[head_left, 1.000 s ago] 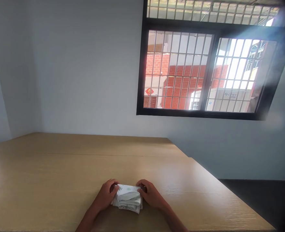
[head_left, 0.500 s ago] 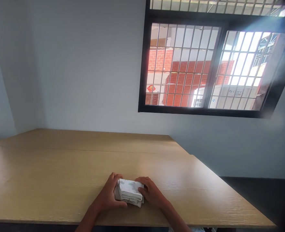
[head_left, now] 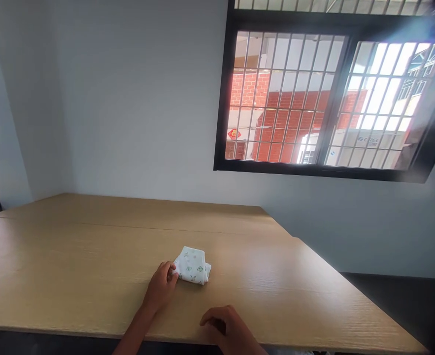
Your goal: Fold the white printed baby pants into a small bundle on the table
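A: What is the left hand doing, low in the frame and left of its middle?

B: It is reaching up from the bottom edge. Its thumb and fingers are curving toward each other, leaving a small gap, and their tips are touching the left side of the cloth. Whether they are pinching the fabric, I cannot tell.

A: And how is that cloth looking?

B: It is lying folded on the pale wood table, just below the centre of the frame. Its white face is showing small scattered prints, greenish and grey, and 1 near the right edge is standing out darker. The outline is narrowing toward the top, while at the right a folded bit is poking out past the upper layer.

A: Farther right?

B: The right hand is staying clear of the cloth, at the bottom of the frame. Its fingers are curling loosely around a dark hollow, partly open and gripping nothing. A barred window is filling the upper right.
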The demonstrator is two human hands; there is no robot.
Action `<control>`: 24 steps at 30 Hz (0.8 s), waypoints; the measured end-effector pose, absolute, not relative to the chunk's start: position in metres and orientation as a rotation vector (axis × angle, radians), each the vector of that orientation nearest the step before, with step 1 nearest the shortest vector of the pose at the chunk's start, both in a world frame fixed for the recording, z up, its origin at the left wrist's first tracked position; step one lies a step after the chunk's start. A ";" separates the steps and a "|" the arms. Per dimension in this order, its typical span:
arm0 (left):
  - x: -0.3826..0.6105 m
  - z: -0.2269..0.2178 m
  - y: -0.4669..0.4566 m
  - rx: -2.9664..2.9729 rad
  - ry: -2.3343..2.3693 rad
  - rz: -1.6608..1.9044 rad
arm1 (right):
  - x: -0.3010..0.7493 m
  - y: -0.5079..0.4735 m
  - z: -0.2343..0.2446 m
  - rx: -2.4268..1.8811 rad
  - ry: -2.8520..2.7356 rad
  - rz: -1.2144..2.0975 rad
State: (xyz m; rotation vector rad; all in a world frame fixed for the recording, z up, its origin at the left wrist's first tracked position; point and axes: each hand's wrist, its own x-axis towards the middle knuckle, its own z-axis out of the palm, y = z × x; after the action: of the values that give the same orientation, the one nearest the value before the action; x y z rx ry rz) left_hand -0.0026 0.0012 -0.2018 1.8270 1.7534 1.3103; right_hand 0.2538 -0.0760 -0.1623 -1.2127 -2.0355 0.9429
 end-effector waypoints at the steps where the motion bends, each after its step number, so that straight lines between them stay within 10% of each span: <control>1: -0.002 -0.201 0.001 1.844 1.754 1.298 | 0.253 -0.076 -0.162 -1.207 -2.041 0.931; 24: 0.014 -0.177 -0.013 2.148 1.805 0.843 | 0.244 0.085 -0.173 -1.061 -2.013 0.571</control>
State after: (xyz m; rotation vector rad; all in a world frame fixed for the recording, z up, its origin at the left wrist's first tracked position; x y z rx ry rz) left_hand 0.0136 -0.0130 -0.1771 2.1480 1.8049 0.8435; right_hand 0.2436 0.0853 -0.1729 -1.0613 -2.0129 0.5713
